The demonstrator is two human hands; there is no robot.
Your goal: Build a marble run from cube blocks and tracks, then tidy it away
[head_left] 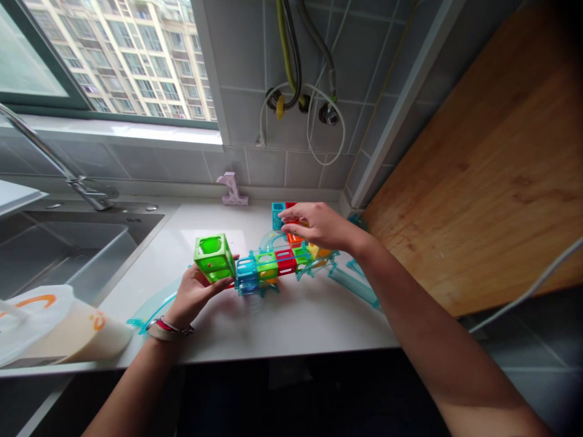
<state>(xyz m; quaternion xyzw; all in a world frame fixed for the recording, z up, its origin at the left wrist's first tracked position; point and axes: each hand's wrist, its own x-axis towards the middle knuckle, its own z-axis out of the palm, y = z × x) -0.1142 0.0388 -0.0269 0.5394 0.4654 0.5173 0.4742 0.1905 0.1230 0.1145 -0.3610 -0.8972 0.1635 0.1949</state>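
My left hand [194,296] is closed around the lower part of a green see-through cube block [214,258], thumb and fingers on its sides. Beside it lies a row of joined cube blocks: a blue one [246,276], a green one [266,265] and a red one [286,261], with clear teal track pieces along them. My right hand [319,221] reaches over the far end of the row with fingers apart, close to a teal cube [278,216] and an orange block [294,238]. Whether its fingertips touch these blocks I cannot tell.
A curved teal track piece [157,303] lies behind my left wrist. Another teal track [353,285] rests under my right forearm. A sink [141,227] with faucet [86,193] and a white tub [68,328] are left; a purple object [233,189] stands at the wall; a wooden board [492,158] leans right.
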